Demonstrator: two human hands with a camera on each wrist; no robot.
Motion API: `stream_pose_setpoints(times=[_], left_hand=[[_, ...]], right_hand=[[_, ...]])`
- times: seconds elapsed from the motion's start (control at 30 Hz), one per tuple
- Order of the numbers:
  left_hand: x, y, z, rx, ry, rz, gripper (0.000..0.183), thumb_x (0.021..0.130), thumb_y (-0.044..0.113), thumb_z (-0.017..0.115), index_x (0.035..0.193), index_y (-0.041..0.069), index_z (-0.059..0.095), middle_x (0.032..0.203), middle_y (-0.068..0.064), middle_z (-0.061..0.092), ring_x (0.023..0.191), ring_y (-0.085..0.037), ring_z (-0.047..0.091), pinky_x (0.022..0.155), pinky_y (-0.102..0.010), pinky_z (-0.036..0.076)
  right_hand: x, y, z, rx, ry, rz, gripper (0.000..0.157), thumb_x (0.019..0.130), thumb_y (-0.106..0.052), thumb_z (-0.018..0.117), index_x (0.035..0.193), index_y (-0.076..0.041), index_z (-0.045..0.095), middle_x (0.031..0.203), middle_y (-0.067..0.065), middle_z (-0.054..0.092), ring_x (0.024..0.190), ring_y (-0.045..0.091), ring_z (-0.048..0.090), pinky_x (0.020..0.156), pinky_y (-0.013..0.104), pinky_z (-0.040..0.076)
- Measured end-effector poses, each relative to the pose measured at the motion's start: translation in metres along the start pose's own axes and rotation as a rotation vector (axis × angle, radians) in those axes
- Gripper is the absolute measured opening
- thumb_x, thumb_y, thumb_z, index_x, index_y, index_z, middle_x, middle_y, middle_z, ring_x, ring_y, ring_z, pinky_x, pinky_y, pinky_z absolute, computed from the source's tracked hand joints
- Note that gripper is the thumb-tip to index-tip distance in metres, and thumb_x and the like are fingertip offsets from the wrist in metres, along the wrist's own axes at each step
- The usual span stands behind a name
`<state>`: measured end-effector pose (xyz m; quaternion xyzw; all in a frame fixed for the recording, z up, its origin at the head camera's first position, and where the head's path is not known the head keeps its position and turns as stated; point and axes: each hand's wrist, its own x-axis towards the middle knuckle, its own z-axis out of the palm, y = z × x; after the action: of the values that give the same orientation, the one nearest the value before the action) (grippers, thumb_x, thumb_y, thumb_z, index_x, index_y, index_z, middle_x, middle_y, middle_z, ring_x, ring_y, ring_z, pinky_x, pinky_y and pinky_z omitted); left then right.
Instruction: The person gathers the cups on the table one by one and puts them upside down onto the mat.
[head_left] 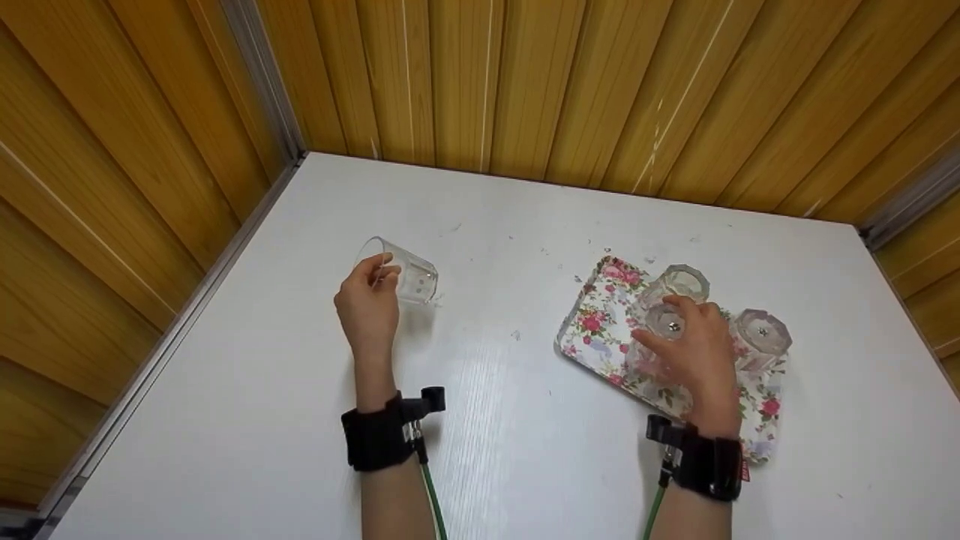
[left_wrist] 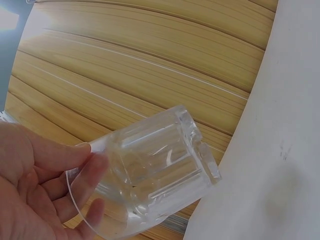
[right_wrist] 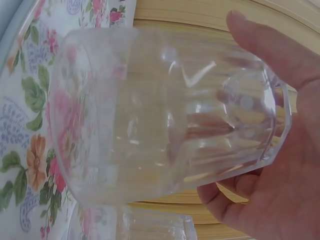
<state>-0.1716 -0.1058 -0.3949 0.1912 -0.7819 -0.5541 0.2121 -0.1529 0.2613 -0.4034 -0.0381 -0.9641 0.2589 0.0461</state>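
My left hand (head_left: 369, 311) pinches the rim of a clear faceted glass (head_left: 417, 279) between thumb and fingers. The glass is tipped on its side over the white table, its thick base pointing right. On the right, my right hand (head_left: 697, 349) reaches around the base of an upside-down glass (right_wrist: 145, 115), thumb and fingers spread on either side. In the right wrist view the thumb stretches straight past the base, and other fingers are partly hidden behind the glass. This glass stands rim-down on a floral tray (head_left: 592, 324).
Two more upside-down glasses stand on the tray, one behind (head_left: 686, 282) and one to the right (head_left: 763, 334) of my right hand. Small water drops (head_left: 516, 334) dot the table. Wood-patterned panels (head_left: 525, 90) close off the back and the sides.
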Motion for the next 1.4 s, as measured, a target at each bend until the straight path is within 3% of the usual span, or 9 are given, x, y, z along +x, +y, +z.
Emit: stream_pose_setpoints(times=[0.3,0.5,1.1,1.4], left_hand=[[0.0,-0.001,0.0,-0.019,-0.003,-0.016,0.024,0.084,0.002,0.062,0.107,0.005,0.065,0.095,-0.011,0.068,0.095,-0.023,0.063,0.084,-0.035,0.048],[0.001,-0.003,0.001,-0.024,-0.004,0.013,0.024,0.083,0.003,0.063,0.106,0.005,0.065,0.092,-0.009,0.069,0.09,-0.021,0.064,0.082,-0.033,0.049],[0.001,-0.004,0.002,-0.038,-0.024,0.011,0.023,0.085,0.003,0.061,0.107,0.004,0.064,0.092,-0.009,0.068,0.092,-0.02,0.063,0.081,-0.032,0.049],[0.001,-0.004,0.002,-0.031,-0.023,0.032,0.022,0.084,0.002,0.061,0.106,0.004,0.065,0.091,-0.01,0.069,0.092,-0.022,0.063,0.081,-0.033,0.049]], right_hand=[[0.001,0.005,0.002,-0.008,0.104,-0.008,0.064,0.078,-0.03,0.07,0.131,-0.004,0.044,0.126,0.031,0.038,0.114,0.045,0.036,0.088,0.058,0.031],[0.0,0.007,0.002,0.008,0.139,-0.001,0.058,0.081,-0.026,0.068,0.13,-0.005,0.046,0.124,0.033,0.039,0.115,0.046,0.035,0.09,0.058,0.027],[0.0,0.021,-0.005,0.019,0.016,0.092,0.065,0.085,-0.037,0.06,0.136,-0.004,0.038,0.132,0.036,0.032,0.117,0.049,0.034,0.09,0.061,0.032],[-0.001,0.024,-0.009,0.055,-0.01,0.1,0.062,0.083,-0.027,0.062,0.134,-0.001,0.038,0.133,0.036,0.031,0.118,0.05,0.034,0.09,0.06,0.033]])
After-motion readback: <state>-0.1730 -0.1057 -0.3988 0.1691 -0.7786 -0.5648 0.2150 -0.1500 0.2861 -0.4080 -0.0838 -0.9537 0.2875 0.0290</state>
